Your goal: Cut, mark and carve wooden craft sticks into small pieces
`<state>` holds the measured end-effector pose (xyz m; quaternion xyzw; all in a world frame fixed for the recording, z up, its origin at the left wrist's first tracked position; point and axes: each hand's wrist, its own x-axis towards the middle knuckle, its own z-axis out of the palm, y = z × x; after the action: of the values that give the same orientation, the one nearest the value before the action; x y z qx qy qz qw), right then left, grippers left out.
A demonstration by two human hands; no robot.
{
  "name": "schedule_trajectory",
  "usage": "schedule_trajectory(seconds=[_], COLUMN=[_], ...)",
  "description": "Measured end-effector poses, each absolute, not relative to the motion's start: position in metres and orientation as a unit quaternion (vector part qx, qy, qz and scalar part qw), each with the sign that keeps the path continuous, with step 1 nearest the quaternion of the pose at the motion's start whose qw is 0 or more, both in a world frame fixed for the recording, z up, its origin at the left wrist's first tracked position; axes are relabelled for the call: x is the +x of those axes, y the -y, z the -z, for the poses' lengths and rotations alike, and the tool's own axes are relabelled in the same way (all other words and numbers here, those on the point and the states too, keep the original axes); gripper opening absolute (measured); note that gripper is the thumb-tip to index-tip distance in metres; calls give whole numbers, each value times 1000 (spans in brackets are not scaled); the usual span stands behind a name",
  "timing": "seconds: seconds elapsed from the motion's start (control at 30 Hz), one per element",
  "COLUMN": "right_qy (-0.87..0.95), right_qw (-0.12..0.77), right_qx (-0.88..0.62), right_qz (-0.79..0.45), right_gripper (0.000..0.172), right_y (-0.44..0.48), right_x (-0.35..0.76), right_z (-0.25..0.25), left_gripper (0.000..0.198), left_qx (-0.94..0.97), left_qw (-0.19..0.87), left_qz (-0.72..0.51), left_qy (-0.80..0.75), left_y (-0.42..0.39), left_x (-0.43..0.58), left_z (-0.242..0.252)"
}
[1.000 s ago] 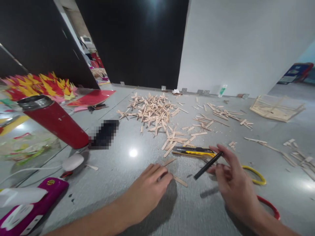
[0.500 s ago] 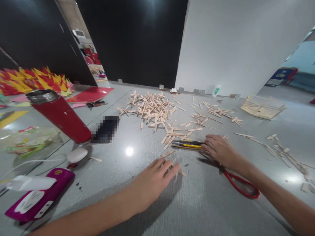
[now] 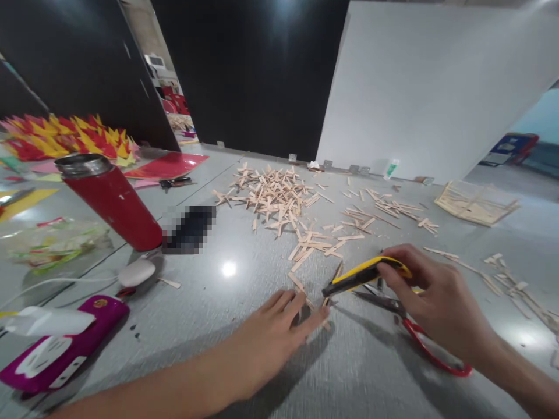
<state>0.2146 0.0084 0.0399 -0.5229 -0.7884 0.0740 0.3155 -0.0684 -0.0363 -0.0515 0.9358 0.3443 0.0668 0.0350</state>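
My right hand (image 3: pixel 432 297) is closed round a yellow and black utility knife (image 3: pixel 364 273), its tip pointing down and left toward the wooden sticks by my other hand. My left hand (image 3: pixel 273 337) lies flat on the grey table (image 3: pixel 244 244) with fingers stretched out, pressing on a short wooden stick (image 3: pixel 325 325). Red-handled scissors (image 3: pixel 410 334) lie just under and beside my right hand. A big heap of wooden sticks (image 3: pixel 275 195) is spread farther back, with smaller scatterings to its right.
A red flask (image 3: pixel 111 201) stands at the left, next to a dark phone (image 3: pixel 190 227), a white mouse (image 3: pixel 136 271) and a magenta box (image 3: pixel 61 349). Red and yellow paper shapes (image 3: pixel 65 137) lie far left. A stick frame (image 3: pixel 474 203) sits far right.
My right hand put down the black pen, reached to the utility knife on the table, picked it up and brought it toward my left hand. The left hand's fingers spread flat.
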Motion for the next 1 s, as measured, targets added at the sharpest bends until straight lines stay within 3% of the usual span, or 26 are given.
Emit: schedule_trajectory(seconds=[0.1,0.17,0.33,0.43,0.67,0.77,1.0], right_qy=[785,765,782,807,746,744,794], right_qw=[355,391,367,345,434,411,395], right_qx=[-506,-511,-503,-478,-473,-479,-450], right_qz=[-29,-5,35,-40,-174,-218,-103], right_gripper=[15,14,11,8,20,19,11], right_y=[1,7,12,9,5,2,-6], right_x=[211,211,211,208,199,200,206], right_z=[-46,-53,-52,-36,-16,-17,-7], left_gripper=[61,53,54,58,52,54,49], left_qx=[929,927,929,927,928,928,929], left_qw=[48,54,52,66,89,88,92], left_qz=[-89,-99,-98,-100,-96,-97,-89], left_qy=[-357,-358,-354,-356,-350,-349,-348], left_y=[39,39,38,38,35,34,33], left_x=[-64,-63,-64,-66,-68,-68,-67], left_z=[48,48,50,50,43,43,43])
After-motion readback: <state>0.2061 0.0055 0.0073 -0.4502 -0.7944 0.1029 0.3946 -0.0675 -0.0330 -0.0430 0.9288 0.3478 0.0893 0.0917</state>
